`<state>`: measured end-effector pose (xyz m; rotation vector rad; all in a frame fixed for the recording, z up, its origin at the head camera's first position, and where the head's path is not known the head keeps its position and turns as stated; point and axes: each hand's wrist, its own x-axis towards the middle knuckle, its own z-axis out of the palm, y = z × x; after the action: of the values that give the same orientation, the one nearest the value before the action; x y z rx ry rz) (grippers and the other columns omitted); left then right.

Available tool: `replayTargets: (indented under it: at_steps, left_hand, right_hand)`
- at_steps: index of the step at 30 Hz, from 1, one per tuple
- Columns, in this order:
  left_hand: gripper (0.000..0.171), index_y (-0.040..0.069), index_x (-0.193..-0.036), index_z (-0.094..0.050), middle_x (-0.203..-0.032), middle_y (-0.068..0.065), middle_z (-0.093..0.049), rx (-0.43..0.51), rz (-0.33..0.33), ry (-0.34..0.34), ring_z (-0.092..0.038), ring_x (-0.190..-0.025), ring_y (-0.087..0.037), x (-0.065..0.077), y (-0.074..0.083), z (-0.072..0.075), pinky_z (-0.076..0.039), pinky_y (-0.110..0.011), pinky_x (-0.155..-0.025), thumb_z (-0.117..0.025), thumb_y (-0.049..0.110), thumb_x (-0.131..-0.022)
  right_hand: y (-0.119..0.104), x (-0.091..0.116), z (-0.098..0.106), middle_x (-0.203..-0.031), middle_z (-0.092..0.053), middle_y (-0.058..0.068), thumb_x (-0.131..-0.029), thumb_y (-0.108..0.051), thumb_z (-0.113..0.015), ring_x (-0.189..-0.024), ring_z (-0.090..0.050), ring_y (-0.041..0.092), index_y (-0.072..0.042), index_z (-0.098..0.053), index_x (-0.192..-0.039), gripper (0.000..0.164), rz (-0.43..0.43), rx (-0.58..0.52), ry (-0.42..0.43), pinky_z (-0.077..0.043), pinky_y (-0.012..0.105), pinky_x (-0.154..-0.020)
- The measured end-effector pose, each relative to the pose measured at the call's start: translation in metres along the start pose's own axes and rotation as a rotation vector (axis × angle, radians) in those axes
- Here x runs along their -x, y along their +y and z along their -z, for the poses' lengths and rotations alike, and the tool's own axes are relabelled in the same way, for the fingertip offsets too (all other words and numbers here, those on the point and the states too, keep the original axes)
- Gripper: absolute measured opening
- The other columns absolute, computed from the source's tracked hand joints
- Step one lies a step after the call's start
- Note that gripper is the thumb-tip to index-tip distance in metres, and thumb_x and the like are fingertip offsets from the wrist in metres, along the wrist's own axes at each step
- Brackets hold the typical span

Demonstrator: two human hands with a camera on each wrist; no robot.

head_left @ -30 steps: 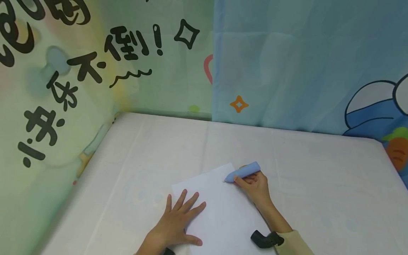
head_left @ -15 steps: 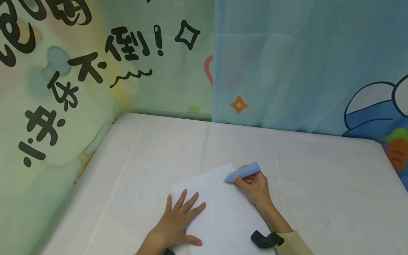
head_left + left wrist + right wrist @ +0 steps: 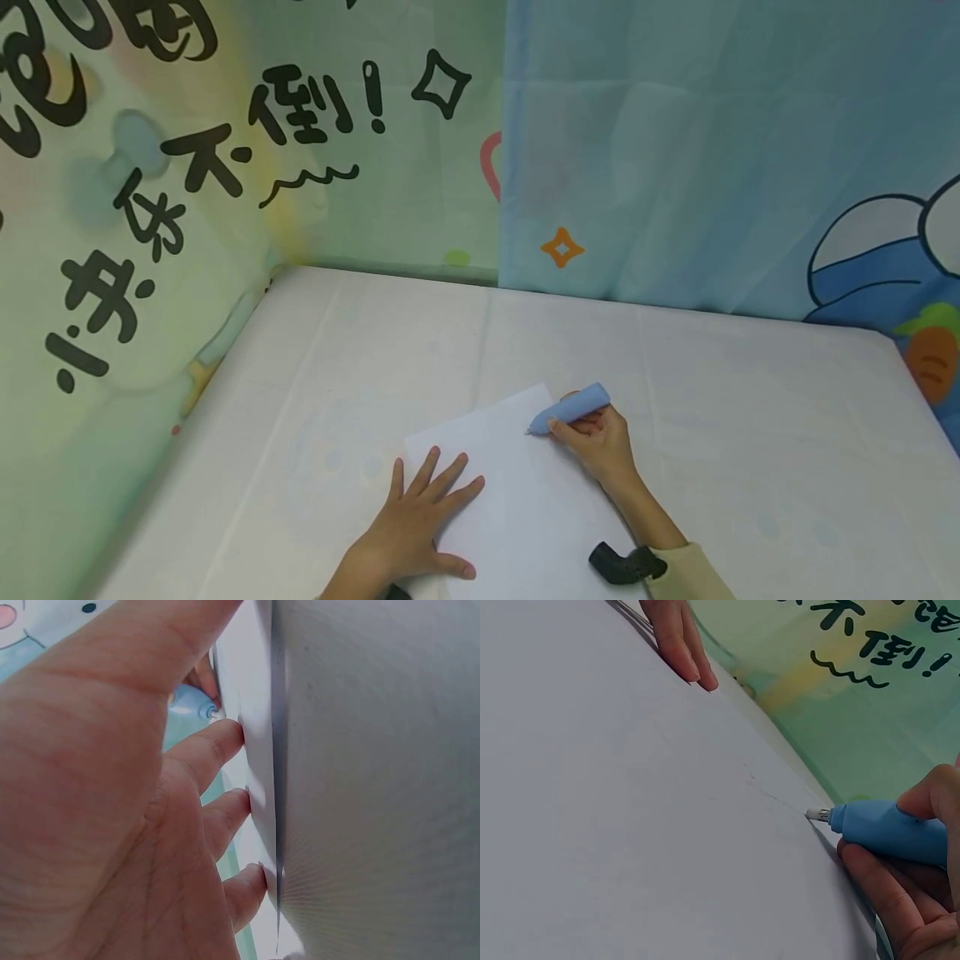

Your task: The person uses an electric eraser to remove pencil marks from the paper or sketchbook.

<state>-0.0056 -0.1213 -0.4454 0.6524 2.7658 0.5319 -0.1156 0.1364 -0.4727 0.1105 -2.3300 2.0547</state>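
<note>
A sheet of white paper (image 3: pixel 525 500) lies at a slant on the table. My right hand (image 3: pixel 603 442) pinches a blue electric eraser (image 3: pixel 570 408) between thumb and fingers. The eraser's white tip (image 3: pixel 815 815) meets the paper near its far right edge, beside a faint, thin line of marks (image 3: pixel 769 793). My left hand (image 3: pixel 420 525) is spread over the paper's left side, palm down, fingers apart. In the left wrist view its fingertips (image 3: pixel 237 733) press on the sheet. The paper's near end runs out of the head view.
A white cloth covers the table (image 3: pixel 360 350). Printed curtains stand along its left and back edges, one green (image 3: pixel 420 200) and one blue (image 3: pixel 660 167). A black strap piece (image 3: pixel 626 565) sits at the right wrist, by a pale sleeve (image 3: pixel 690 571).
The eraser and my right hand have shifted very slightly left and toward the near side during the last half second. My left hand and the paper stay in place.
</note>
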Motion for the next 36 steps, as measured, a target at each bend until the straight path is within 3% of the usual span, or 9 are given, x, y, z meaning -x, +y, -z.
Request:
replayTargets:
  at_steps: [7, 16, 24, 27, 30, 36]
  left_hand:
    - [0.098, 0.026, -0.151, -0.038, -0.161, -0.005, -0.026, -0.004, -0.001, 0.003, -0.016, -0.148, -0.039, 0.000, -0.001, -0.002, -0.014, -0.074, -0.107, -0.073, 0.066, -0.068]
    - [0.098, 0.025, -0.151, -0.037, -0.161, -0.005, -0.025, 0.009, -0.001, -0.015, -0.014, -0.148, -0.040, 0.003, 0.000, -0.004, -0.012, -0.075, -0.107, -0.073, 0.065, -0.069]
    - [0.098, 0.024, -0.151, -0.037, -0.161, -0.005, -0.026, 0.001, -0.003, -0.001, -0.014, -0.148, -0.039, -0.001, -0.003, 0.003, -0.011, -0.073, -0.108, -0.074, 0.063, -0.070]
    - [0.098, 0.024, -0.151, -0.037, -0.161, -0.006, -0.025, 0.019, 0.000, -0.009, -0.013, -0.148, -0.039, -0.001, -0.002, 0.005, -0.010, -0.074, -0.108, -0.075, 0.063, -0.070]
    - [0.098, 0.024, -0.152, -0.037, -0.161, -0.005, -0.024, 0.023, 0.003, -0.019, -0.012, -0.149, -0.038, 0.000, 0.000, 0.005, -0.009, -0.073, -0.108, -0.074, 0.063, -0.070]
    - [0.098, 0.025, -0.152, -0.036, -0.162, -0.005, -0.023, 0.024, 0.003, -0.025, -0.011, -0.149, -0.038, 0.001, 0.000, 0.003, -0.009, -0.073, -0.109, -0.074, 0.063, -0.070]
  right_hand:
    - [-0.001, 0.002, 0.001, -0.085, -0.066, 0.012, -0.073, 0.015, -0.073, -0.069, -0.063, 0.001, 0.015, -0.057, -0.106, 0.037, 0.026, 0.046, -0.020, -0.053, 0.015, -0.065]
    - [0.003, 0.005, 0.001, -0.086, -0.066, 0.012, -0.075, 0.016, -0.072, -0.071, -0.065, 0.001, 0.017, -0.054, -0.108, 0.037, -0.010, 0.032, -0.044, -0.055, 0.017, -0.065]
    - [-0.003, -0.004, 0.002, -0.112, -0.058, 0.035, -0.081, 0.015, -0.065, -0.087, -0.066, -0.002, 0.016, -0.045, -0.122, 0.046, -0.077, -0.041, -0.122, -0.052, 0.014, -0.080]
    - [-0.004, -0.005, 0.003, -0.115, -0.057, 0.041, -0.082, 0.015, -0.064, -0.089, -0.066, -0.002, 0.017, -0.043, -0.123, 0.046, -0.087, -0.047, -0.162, -0.051, 0.013, -0.082]
    - [-0.004, -0.004, 0.004, -0.110, -0.060, 0.037, -0.082, 0.014, -0.064, -0.087, -0.066, 0.000, 0.017, -0.044, -0.121, 0.044, -0.093, -0.019, -0.168, -0.051, 0.013, -0.079]
    - [0.000, 0.000, 0.007, -0.101, -0.063, 0.018, -0.080, 0.013, -0.067, -0.084, -0.065, 0.001, 0.015, -0.048, -0.116, 0.040, -0.059, 0.033, -0.129, -0.053, 0.014, -0.075]
